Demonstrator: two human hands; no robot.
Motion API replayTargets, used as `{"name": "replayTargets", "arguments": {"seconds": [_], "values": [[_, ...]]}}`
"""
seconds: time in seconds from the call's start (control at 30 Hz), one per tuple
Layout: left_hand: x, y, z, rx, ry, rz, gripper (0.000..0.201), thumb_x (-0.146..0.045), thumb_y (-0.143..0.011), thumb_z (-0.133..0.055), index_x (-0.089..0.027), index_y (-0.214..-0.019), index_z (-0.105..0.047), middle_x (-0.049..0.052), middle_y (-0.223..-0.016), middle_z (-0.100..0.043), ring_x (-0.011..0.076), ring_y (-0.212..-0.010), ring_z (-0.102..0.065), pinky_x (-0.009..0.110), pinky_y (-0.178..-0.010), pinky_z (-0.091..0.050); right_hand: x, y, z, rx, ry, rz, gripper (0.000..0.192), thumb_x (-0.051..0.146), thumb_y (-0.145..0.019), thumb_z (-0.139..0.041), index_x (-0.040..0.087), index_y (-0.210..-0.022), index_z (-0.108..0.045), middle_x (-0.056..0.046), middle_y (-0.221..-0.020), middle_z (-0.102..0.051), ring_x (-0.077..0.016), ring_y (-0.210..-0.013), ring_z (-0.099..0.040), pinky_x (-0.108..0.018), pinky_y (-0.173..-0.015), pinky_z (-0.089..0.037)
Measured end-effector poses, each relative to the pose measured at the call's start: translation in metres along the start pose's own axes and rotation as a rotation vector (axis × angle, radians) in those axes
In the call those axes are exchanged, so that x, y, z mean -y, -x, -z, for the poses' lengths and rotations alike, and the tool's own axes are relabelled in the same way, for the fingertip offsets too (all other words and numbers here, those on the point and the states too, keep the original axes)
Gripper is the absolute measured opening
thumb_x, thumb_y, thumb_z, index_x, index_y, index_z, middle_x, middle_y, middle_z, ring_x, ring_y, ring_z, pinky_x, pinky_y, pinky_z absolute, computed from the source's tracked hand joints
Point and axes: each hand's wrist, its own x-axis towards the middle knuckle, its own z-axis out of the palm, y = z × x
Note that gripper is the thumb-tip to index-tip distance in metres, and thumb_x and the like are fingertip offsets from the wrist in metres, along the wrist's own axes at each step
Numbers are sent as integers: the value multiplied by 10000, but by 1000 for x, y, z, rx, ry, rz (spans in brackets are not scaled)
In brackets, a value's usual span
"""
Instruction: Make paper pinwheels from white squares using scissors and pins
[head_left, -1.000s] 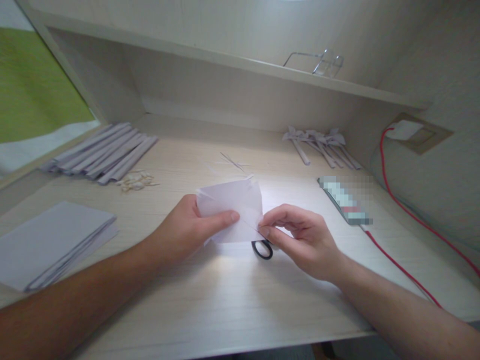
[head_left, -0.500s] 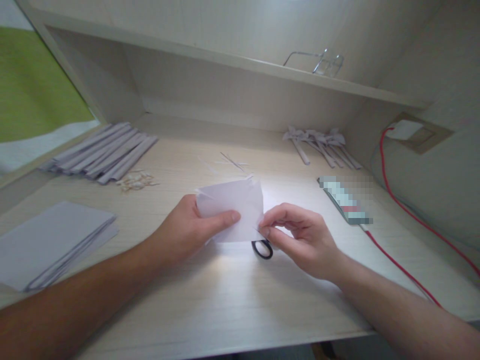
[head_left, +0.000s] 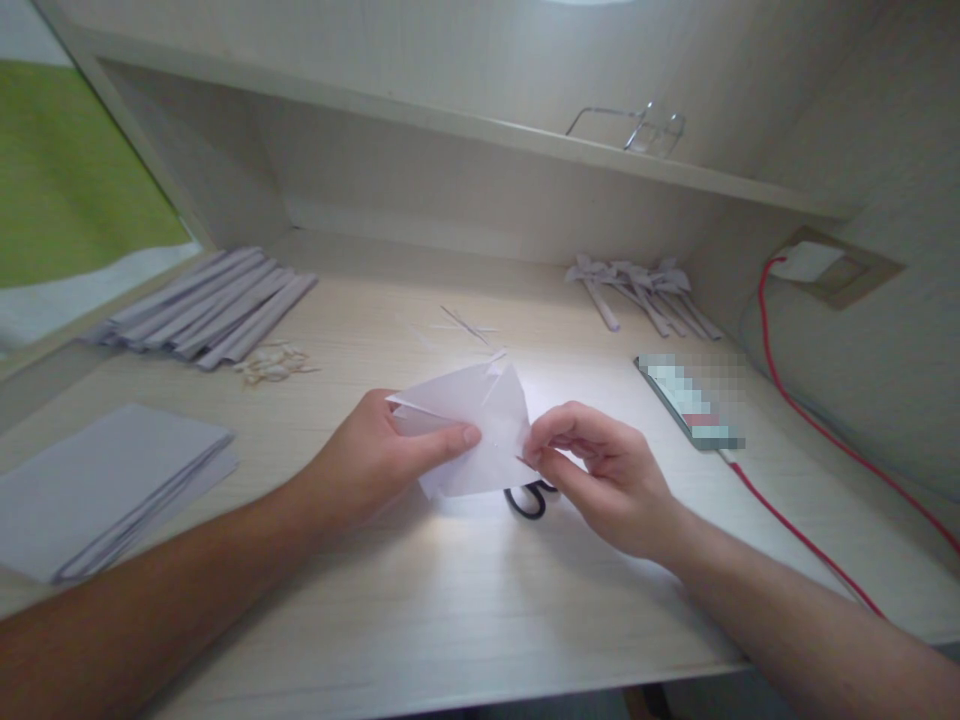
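My left hand (head_left: 390,440) grips a white sheet of paper (head_left: 499,420), its thumb lying flat across the front. Cuts run in from the paper's corners, and the cut flaps stand apart. My right hand (head_left: 596,465) is closed in a pinch at the paper's right edge. A thin, dark-tipped stick (head_left: 523,459), like a toothpick, shows at its fingertips against the paper; most of it is hidden. A tiny dark dot marks the paper near its middle. Behind and below the paper, the black handles of scissors (head_left: 527,503) show on the desk.
Rolled paper sticks (head_left: 217,310) lie at the back left, beside a small pile of pale pieces (head_left: 274,363). Folded paper (head_left: 120,480) is at the left. Paper pinwheels (head_left: 630,285) lie back right. A phone (head_left: 686,405) with a red cable (head_left: 802,530) is at the right.
The paper has turned and tilted in my left hand, and its flaps have spread apart. My right fingertips have shifted slightly right. More of the scissors' handles shows.
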Motion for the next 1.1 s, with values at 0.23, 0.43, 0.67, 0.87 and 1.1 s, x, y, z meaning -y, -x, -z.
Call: {"name": "replayTargets", "arguments": {"seconds": [0.23, 0.43, 0.67, 0.87, 1.1], "values": [[-1, 0, -1, -72, -61, 34, 227, -342, -738, -817, -187, -613, -709, -26, -548, -654, 131, -493, -536, 216, -459, -369, 1, 0, 0, 37, -6, 19, 184, 44, -953, -575, 196, -952, -678, -21, -880, -686, -152, -815, -648, -290, -739, -513], [-1, 3, -1, -61, -80, 37, 136, -343, -769, -793, -208, -779, -800, 0, -710, -770, 178, -618, -659, 235, -554, -475, -3, 1, 0, 24, 1, 8, 203, 21, -926, -589, 206, -962, -665, -18, -896, -683, -160, -826, -655, -304, -748, -516], [1, 3, -1, -71, -78, 40, 111, -328, -774, -775, -219, -760, -788, -24, -655, -737, 147, -547, -611, 223, -505, -426, -4, 1, -1, -41, 35, -28, 127, 88, -901, -671, 208, -936, -654, -11, -877, -692, -167, -818, -663, -313, -757, -518], [-5, -1, 6, -174, -39, 14, 173, -375, -725, -823, -208, -747, -783, 3, -681, -740, 173, -588, -622, 251, -550, -452, 4, -8, 15, 79, 348, -203, 145, 285, -907, -714, 196, -803, -666, 12, -715, -649, -128, -644, -573, -264, -572, -396], [-4, -6, 9, -213, -19, 16, 180, -346, -698, -836, -206, -640, -739, -14, -578, -674, 163, -519, -569, 253, -508, -402, 7, -13, 24, 382, 694, -417, 164, 366, -777, -791, 220, -756, -717, 0, -710, -683, -146, -608, -542, -279, -529, -301]]}}
